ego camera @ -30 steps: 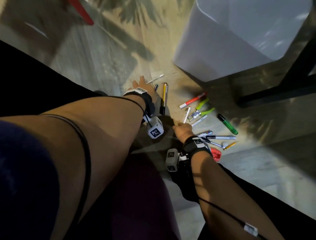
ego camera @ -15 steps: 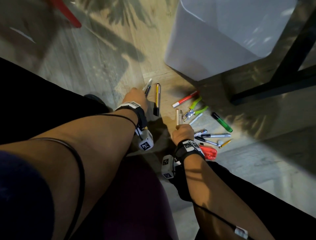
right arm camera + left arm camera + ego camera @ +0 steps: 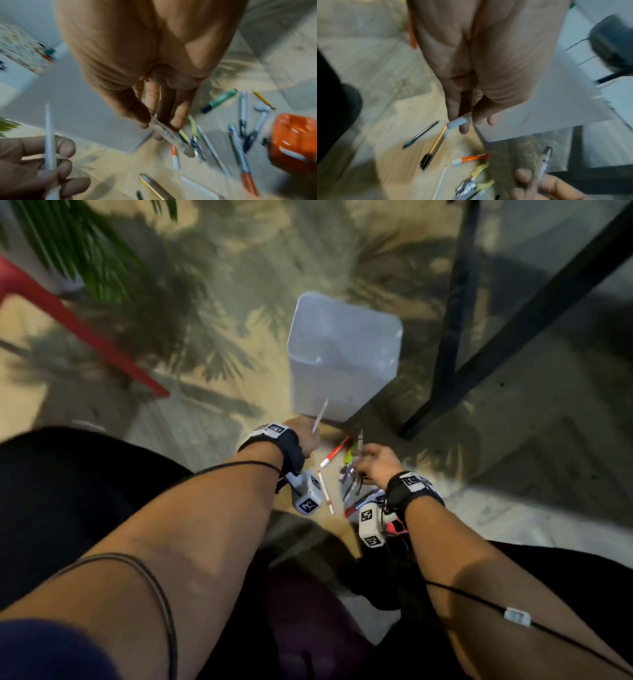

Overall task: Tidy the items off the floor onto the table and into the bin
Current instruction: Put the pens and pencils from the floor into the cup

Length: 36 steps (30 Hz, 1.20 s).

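I count one white square plastic bin (image 3: 344,356), one orange plastic tape dispenser (image 3: 295,143), one green marker (image 3: 218,100), one yellow pencil (image 3: 264,100), one yellow-handled pliers (image 3: 193,133). Pens too blurred to total.

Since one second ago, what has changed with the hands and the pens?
Both hands rose off the floor. The left hand now grips a white pen it was only touching; the right hand holds a clear pen up. The white bin and the remaining floor items, such as the red marker, stayed in place.
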Tool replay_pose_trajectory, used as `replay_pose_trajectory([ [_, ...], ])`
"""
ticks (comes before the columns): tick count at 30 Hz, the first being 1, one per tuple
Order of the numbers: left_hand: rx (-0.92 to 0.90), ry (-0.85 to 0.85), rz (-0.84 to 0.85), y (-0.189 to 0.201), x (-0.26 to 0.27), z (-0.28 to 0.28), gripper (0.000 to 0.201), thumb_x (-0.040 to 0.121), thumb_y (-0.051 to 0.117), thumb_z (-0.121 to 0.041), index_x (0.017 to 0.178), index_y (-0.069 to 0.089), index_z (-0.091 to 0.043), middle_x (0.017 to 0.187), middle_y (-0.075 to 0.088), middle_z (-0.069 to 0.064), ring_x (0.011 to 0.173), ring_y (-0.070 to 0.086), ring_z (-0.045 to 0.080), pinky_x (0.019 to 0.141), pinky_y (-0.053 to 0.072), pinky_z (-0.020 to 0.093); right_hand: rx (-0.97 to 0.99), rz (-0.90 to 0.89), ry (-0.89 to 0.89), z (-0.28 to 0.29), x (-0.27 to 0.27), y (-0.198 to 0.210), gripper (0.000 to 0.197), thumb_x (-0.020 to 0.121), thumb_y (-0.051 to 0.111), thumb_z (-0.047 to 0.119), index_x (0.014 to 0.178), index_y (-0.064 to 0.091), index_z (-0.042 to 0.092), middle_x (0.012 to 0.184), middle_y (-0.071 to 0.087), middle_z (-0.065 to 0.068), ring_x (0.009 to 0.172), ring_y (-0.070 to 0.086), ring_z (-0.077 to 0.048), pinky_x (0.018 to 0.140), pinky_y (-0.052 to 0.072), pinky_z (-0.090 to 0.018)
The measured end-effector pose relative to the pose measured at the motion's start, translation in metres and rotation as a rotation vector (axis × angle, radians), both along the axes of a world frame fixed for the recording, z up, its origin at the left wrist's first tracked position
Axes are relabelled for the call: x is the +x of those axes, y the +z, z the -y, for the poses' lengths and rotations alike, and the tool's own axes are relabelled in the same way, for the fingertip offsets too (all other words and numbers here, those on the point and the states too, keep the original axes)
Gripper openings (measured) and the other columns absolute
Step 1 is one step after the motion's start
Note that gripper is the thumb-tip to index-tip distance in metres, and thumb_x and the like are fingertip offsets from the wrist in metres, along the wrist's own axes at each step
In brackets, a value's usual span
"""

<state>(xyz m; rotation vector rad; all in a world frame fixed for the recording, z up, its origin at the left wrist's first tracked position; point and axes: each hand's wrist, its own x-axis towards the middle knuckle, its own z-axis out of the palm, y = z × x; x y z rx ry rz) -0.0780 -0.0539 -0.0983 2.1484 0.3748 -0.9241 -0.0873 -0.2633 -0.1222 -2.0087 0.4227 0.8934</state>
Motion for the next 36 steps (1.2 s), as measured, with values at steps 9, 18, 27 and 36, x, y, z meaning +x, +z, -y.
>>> replay_pose_trajectory([
  [9,0.198,-0.422,0.408,0.201,0.003,-0.015,0.026,0.093,0.065,-0.034,0.075,0.067,-0.015,0.070,0.069,0.003,0.074,0.062,0.022,0.067,0.046,0.029,0.122,0.354,0.078,0.004,0.002,0.231,0.016,0.093,0.064,0.005,0.094,0.068,0.021,0.091,0.074,-0.013,0.089,0.079,-0.030,0.065,0.061,-0.030],
  [18,0.203,-0.635,0.914,0.410,-0.063,0.006,0.019,0.084,0.072,-0.040,0.091,0.060,-0.027,0.079,0.067,-0.015,0.075,0.062,0.000,0.072,0.052,0.029,0.222,0.818,0.157,0.043,-0.059,0.407,0.024,0.094,0.070,0.012,0.112,0.070,0.027,0.106,0.075,0.003,0.096,0.075,-0.014,0.089,0.063,-0.042],
  [27,-0.039,-0.279,1.298,0.600,0.026,0.059,0.005,0.089,0.074,-0.024,0.087,0.072,-0.020,0.080,0.075,-0.003,0.073,0.075,0.016,0.075,0.063,0.042,0.310,1.006,0.095,0.064,-0.081,0.473,0.025,0.096,0.071,0.009,0.108,0.068,0.031,0.102,0.075,0.008,0.095,0.075,-0.014,0.090,0.063,-0.043],
  [36,0.345,-0.116,1.152,0.590,0.182,0.120,0.011,0.078,0.071,-0.017,0.083,0.071,-0.008,0.087,0.075,0.012,0.083,0.073,0.030,0.074,0.060,0.036,0.243,0.962,0.112,0.096,-0.083,0.470,0.030,0.094,0.073,0.009,0.100,0.071,0.038,0.100,0.077,0.009,0.094,0.075,-0.014,0.086,0.064,-0.039],
])
